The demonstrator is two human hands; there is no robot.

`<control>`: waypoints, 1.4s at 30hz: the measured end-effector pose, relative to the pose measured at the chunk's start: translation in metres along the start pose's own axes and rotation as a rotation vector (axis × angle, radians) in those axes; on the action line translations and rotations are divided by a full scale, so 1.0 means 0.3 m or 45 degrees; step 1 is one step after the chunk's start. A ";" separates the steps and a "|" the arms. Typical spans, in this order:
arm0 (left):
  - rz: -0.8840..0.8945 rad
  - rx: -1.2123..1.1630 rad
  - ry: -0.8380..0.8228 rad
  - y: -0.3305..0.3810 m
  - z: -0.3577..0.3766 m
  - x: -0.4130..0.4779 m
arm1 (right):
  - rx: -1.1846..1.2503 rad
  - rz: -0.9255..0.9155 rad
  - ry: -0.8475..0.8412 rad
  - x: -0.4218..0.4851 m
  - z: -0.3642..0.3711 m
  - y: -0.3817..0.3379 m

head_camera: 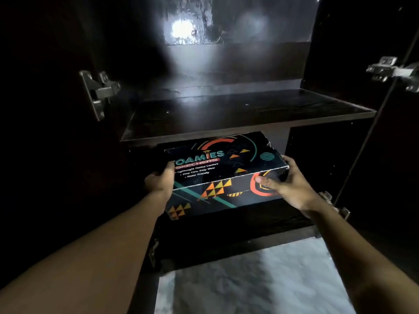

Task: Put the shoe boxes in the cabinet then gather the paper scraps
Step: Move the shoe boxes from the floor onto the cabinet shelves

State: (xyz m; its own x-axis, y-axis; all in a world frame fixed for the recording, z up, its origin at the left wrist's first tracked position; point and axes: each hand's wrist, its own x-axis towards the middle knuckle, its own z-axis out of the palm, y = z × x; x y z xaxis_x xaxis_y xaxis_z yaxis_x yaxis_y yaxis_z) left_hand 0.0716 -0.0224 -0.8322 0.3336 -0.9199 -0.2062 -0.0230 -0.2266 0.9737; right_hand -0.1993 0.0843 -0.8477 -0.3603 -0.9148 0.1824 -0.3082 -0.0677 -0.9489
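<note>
Skechers Foamies shoe box, black with orange triangles and teal lines, held in both hands at the mouth of the lower compartment of a dark wood cabinet. Far half of the box is already under the middle shelf; near half still sticks out over the front edge. Cannot tell if its base rests on the compartment floor or is carried.

Left hand clamps the left short end, thumb on the lid, fingers wrapped out of sight behind. Right hand clamps the right short end, thumb on the front face, fingers curled round the far corner.

Key relation: box long axis runs left-right, roughly parallel to the shelf edge, right end skewed slightly deeper. The 2 hands sit at opposite ends, about equally near. Free space lies straight ahead, so the likely next move is a push forward.

Upper shelf looks bare. Door hinges both sides, doors open. Pale floor below; no paper scraps visible.
</note>
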 end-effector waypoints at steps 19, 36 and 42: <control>0.938 1.397 -0.090 -0.093 0.002 0.196 | 0.144 -0.057 0.250 0.257 0.257 0.255; 1.048 1.807 -0.097 -0.177 0.070 0.193 | -0.680 0.006 0.156 0.308 0.341 0.175; 0.922 1.827 -0.302 -0.127 0.056 0.176 | -0.379 0.084 -0.065 0.306 0.242 0.172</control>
State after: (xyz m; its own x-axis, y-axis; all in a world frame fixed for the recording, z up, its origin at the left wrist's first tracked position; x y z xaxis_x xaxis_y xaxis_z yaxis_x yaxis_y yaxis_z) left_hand 0.0744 -0.0678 -0.8817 -0.2792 -0.9562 0.0883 -0.9596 0.2812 0.0105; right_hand -0.1842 -0.0320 -0.8985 -0.3459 -0.9326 0.1030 -0.5330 0.1049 -0.8396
